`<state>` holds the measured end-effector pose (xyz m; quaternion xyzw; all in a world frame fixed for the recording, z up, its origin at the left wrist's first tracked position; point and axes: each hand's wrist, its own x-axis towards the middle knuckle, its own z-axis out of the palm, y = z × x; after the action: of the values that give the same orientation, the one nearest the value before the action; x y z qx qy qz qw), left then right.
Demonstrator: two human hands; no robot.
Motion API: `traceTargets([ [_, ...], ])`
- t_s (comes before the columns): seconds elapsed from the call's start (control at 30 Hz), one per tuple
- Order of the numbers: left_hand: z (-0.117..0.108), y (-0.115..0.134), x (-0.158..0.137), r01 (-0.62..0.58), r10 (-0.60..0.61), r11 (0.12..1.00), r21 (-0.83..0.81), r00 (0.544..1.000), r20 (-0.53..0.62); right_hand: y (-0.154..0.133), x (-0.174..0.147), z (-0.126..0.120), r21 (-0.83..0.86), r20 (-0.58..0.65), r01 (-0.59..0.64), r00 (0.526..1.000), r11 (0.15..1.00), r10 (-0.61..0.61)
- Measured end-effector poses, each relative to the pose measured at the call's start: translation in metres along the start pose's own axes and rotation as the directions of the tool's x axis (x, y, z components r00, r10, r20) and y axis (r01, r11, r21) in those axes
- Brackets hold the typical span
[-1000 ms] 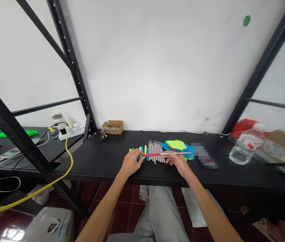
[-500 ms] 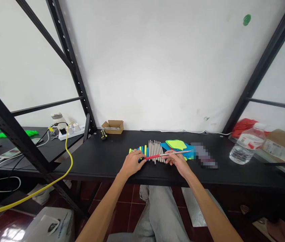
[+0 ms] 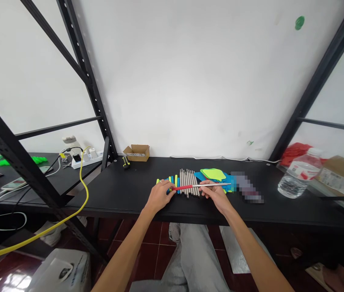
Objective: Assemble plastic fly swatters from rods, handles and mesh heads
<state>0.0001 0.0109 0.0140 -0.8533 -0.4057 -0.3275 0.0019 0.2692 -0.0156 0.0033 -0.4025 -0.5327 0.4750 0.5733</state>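
Note:
A slim silver rod (image 3: 198, 186) with a red tube-like part (image 3: 184, 187) at its left end is held level between my two hands. My left hand (image 3: 160, 195) pinches the red end. The fingers of my right hand (image 3: 213, 192) close on the silver part, whose thin tip sticks out to the right. Beneath it lies a row of grey rods (image 3: 187, 178), side by side. Left of these are short yellow and blue tubes (image 3: 176, 179), partly covered by my left hand. Beyond my right hand rest flat yellow-green pieces (image 3: 213, 174) on blue ones (image 3: 229, 178).
On the black table (image 3: 111, 186) stand an open cardboard box (image 3: 137, 153) and a small black-yellow object (image 3: 125, 163). A water bottle (image 3: 298, 174) and a carton (image 3: 342, 178) are at the right. A yellow cable (image 3: 85, 194) hangs across the left, near the black frame post (image 3: 16, 154).
The red end has shifted slightly left with my left hand's fingertips, and the rod lies a little more level. Both hands keep hold of it. Otherwise the view has only moved slightly.

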Motion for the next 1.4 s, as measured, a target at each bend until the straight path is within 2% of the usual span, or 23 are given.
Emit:
traceTargets([
  [0.37,-0.0016,0.0019,0.0003,0.002,-0.002,1.000,-0.011,1.000,-0.015,0.0022,0.0020,-0.0032,0.162,-0.019,-0.077,0.997,0.984,0.081],
  [0.73,-0.0018,0.0017,0.0000,0.013,-0.013,1.000,-0.005,0.999,-0.048,0.0032,0.0020,-0.0018,0.082,-0.070,-0.008,0.997,0.997,0.014],
  [1.1,-0.0027,0.0047,-0.0002,0.050,-0.049,0.999,0.018,0.996,-0.072,0.0004,0.0033,-0.0027,0.215,-0.095,-0.066,0.992,0.974,0.088],
  [1.4,-0.0042,0.0053,0.0000,0.062,-0.060,0.998,0.026,0.996,-0.066,0.0032,0.0037,-0.0042,0.198,-0.075,-0.063,0.994,0.978,0.079],
])
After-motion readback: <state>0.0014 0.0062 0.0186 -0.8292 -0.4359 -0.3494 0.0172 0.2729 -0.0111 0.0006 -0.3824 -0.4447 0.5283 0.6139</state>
